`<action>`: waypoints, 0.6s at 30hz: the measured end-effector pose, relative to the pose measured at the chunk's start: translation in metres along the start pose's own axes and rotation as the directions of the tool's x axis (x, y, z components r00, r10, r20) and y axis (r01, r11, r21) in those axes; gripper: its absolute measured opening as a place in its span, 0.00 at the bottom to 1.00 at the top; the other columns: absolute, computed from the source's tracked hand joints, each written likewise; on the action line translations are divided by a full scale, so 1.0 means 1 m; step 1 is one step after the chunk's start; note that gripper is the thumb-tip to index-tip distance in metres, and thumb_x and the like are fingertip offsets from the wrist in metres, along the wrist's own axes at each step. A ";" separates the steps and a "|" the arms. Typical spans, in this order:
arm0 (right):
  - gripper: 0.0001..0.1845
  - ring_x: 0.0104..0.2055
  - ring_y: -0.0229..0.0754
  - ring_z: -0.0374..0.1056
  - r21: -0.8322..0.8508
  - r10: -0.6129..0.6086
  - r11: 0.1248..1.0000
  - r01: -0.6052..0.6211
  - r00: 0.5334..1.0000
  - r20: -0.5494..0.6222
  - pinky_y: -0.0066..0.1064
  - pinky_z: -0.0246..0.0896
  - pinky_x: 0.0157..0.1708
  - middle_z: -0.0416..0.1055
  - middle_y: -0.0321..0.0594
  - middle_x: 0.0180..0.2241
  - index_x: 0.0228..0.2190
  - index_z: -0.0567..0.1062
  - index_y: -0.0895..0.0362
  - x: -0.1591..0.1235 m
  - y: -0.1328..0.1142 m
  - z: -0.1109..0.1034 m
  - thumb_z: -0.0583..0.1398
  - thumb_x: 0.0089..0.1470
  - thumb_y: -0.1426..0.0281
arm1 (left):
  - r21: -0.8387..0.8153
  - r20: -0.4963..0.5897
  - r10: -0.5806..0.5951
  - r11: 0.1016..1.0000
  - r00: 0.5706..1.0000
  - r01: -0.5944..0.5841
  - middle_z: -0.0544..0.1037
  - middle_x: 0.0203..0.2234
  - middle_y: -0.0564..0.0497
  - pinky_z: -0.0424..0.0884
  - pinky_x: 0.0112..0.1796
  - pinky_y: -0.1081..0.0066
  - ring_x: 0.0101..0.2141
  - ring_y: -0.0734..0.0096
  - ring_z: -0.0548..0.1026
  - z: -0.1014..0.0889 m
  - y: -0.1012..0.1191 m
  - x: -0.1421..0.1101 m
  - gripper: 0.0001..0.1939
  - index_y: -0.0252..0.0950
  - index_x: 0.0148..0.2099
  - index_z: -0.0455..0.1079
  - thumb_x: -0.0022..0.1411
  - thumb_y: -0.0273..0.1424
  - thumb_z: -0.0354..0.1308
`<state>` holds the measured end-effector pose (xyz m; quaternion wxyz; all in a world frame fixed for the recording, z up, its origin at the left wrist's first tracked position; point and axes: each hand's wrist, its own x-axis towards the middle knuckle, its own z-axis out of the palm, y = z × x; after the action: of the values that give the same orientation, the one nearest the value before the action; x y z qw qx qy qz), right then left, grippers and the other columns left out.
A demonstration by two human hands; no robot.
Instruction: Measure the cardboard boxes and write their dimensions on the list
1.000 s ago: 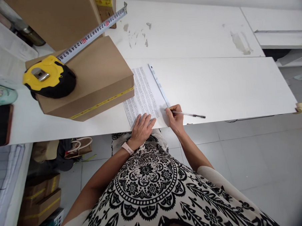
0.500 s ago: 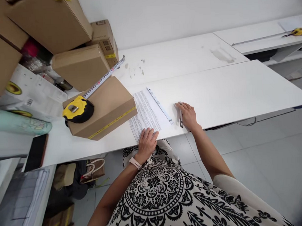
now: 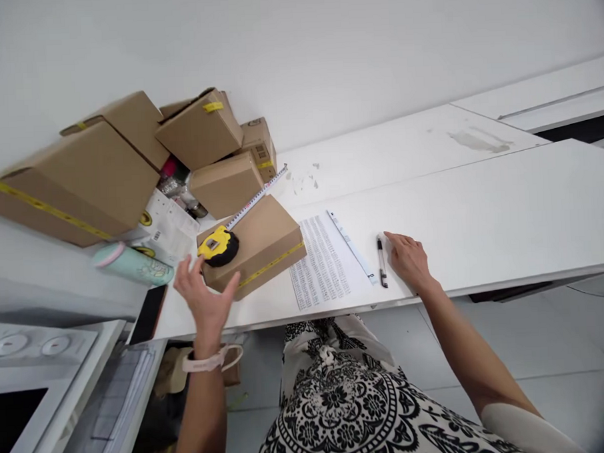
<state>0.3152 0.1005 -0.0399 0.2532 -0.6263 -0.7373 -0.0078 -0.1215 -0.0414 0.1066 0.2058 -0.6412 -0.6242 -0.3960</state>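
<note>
My left hand (image 3: 208,301) is raised with fingers spread at the near left end of a taped cardboard box (image 3: 269,231), holding nothing. On that box lies a yellow and black tape measure (image 3: 219,246), its blade (image 3: 258,196) pulled out toward the back. Left fingertips overlap the edge of the tape measure's case in view; contact I cannot tell. My right hand (image 3: 409,260) rests on the white table, fingers stretched out, just right of a black-and-clear pen (image 3: 382,263). A printed sheet (image 3: 326,262) lies between box and pen, with a narrow blue-white strip (image 3: 350,246) along its right side.
More cardboard boxes (image 3: 110,181) are piled at the back left against the wall. Near them are a mint-green bottle (image 3: 133,263), a white carton (image 3: 164,216) and a dark phone (image 3: 148,315) at the table's left edge. A white appliance with knobs (image 3: 31,345) stands at lower left.
My left hand has left the printed sheet and moved left to the box, opening its fingers. My right hand now lies beside the pen rather than over it. The view has shifted left.
</note>
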 end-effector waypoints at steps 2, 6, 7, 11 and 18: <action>0.29 0.57 0.55 0.69 -0.004 -0.002 1.000 0.002 1.000 -0.009 0.48 0.63 0.51 0.78 0.53 0.53 0.59 0.72 0.58 0.000 0.000 0.002 0.49 0.59 0.78 | 0.003 0.017 -0.105 0.995 0.994 0.105 0.63 0.64 0.30 0.51 0.65 0.39 0.67 0.37 0.58 -0.014 -0.040 0.022 0.45 0.33 0.67 0.60 0.55 0.48 0.70; 0.26 0.57 0.55 0.70 0.023 0.019 1.000 -0.019 1.000 -0.015 0.47 0.64 0.52 0.78 0.52 0.52 0.58 0.73 0.57 0.002 0.002 0.005 0.47 0.64 0.74 | -0.079 0.266 -0.258 0.955 0.929 0.287 0.64 0.65 0.32 0.53 0.65 0.41 0.66 0.36 0.60 -0.014 -0.088 0.045 0.53 0.35 0.69 0.58 0.47 0.52 0.72; 0.25 0.57 0.55 0.71 0.042 0.034 0.999 -0.033 0.999 -0.017 0.48 0.64 0.52 0.79 0.52 0.52 0.58 0.73 0.57 0.002 0.002 0.005 0.47 0.65 0.73 | -0.099 0.334 -0.280 0.939 0.900 0.329 0.64 0.65 0.33 0.54 0.65 0.41 0.66 0.36 0.60 -0.010 -0.093 0.048 0.54 0.36 0.69 0.58 0.46 0.51 0.73; 0.24 0.57 0.60 0.70 0.200 0.124 0.974 -0.107 0.990 -0.074 0.55 0.65 0.54 0.78 0.55 0.53 0.58 0.73 0.59 0.006 -0.012 -0.009 0.51 0.67 0.63 | -0.202 0.433 -0.350 0.860 0.831 0.468 0.67 0.65 0.37 0.58 0.64 0.41 0.64 0.36 0.64 0.003 -0.094 0.056 0.55 0.41 0.68 0.61 0.39 0.45 0.78; 0.33 0.66 0.56 0.65 0.790 -0.056 0.593 -0.152 0.972 0.229 0.57 0.63 0.62 0.65 0.46 0.67 0.65 0.65 0.47 0.031 -0.132 -0.021 0.57 0.64 0.49 | -0.384 0.384 -0.456 0.712 0.803 0.588 0.69 0.63 0.41 0.58 0.65 0.43 0.64 0.41 0.66 0.016 -0.089 0.054 0.49 0.43 0.65 0.64 0.41 0.41 0.77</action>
<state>0.1980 0.0941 0.0308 0.4208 -0.4613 -0.6684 0.4042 -0.2079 0.0170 0.1178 -0.1673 -0.5129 -0.6822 -0.4935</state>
